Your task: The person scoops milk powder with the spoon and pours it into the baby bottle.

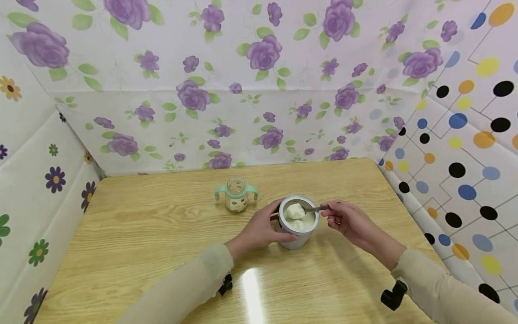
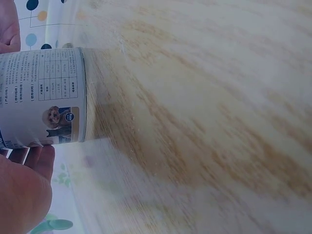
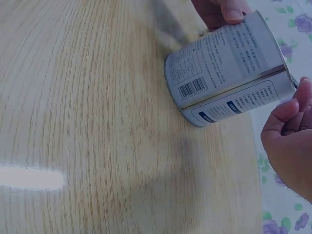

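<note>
1. Tin point(image 1: 297, 245), open and upright, right of centre on the wooden surface point(image 1: 154, 252); label carries print, table and barcode. Pale powder point(image 1: 304, 223) visible inside.
2. Spoon point(image 1: 317, 209), metal, at the tin's mouth; bowl under a heap of the same powder.
3. Left hand point(image 1: 262, 230) grips the tin: thumb on the near side, fingers wrapped round the far side.
4. Right hand point(image 1: 350, 221) pinches the spoon handle between thumb and fingers, just right of the rim.
5. Baby bottle point(image 1: 236, 202), two green handles, beyond the tin and to its left.
6. Rose-print cloth point(image 1: 162, 130) behind; dotted cloth point(image 1: 477, 148) at right.
</note>
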`<state>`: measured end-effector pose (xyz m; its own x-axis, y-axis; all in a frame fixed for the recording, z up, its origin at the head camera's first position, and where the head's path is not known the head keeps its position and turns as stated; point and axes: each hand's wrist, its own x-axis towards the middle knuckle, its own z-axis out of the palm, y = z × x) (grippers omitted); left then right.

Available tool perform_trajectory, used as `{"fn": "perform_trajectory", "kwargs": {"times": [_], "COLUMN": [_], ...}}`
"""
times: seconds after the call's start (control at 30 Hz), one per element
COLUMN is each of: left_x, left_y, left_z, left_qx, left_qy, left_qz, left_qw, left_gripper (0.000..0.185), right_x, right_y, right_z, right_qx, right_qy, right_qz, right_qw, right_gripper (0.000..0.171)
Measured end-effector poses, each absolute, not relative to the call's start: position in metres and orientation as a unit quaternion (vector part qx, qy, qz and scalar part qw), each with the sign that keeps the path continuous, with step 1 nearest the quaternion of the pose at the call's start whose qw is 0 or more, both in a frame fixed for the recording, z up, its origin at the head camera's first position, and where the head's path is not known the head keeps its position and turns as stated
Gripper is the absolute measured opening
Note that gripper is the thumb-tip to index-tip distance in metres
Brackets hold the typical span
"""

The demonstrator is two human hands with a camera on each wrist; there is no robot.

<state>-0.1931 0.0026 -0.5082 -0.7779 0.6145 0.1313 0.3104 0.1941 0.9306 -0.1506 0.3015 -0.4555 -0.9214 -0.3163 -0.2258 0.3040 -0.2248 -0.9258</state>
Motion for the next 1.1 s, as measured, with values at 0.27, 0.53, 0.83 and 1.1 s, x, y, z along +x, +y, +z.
{"fn": "perform_trajectory", "kwargs": {"times": [0.27,0.53,0.83,1.1], "left_x": [-0.1931,-0.1921,-0.1912,-0.1923], "left_y": [0.0035,0.0033,0.0020,0.0025], "left_z": [-0.5095,-0.5082,-0.5078,-0.5090], "left_qx": [0.303,0.300,0.296,0.302], "left_qy": [0.762,0.765,0.763,0.761], "left_qz": [0.555,0.554,0.558,0.559], "left_qw": [0.137,0.132,0.137,0.132], "left_gripper": [0.100,0.100,0.099,0.098], "right_x": [-0.1482,-0.1477,-0.1467,-0.1480], "right_y": [0.3014,0.3051,0.3079,0.3073], "right_z": [-0.4534,-0.4539,-0.4558,-0.4564], "right_qx": [-0.012,-0.015,-0.017,-0.011], "right_qy": [0.591,0.638,0.635,0.595], "right_qz": [-0.783,-0.751,-0.754,-0.782], "right_qw": [0.193,0.171,0.167,0.185], "right_gripper": [0.032,0.028,0.029,0.034]}}
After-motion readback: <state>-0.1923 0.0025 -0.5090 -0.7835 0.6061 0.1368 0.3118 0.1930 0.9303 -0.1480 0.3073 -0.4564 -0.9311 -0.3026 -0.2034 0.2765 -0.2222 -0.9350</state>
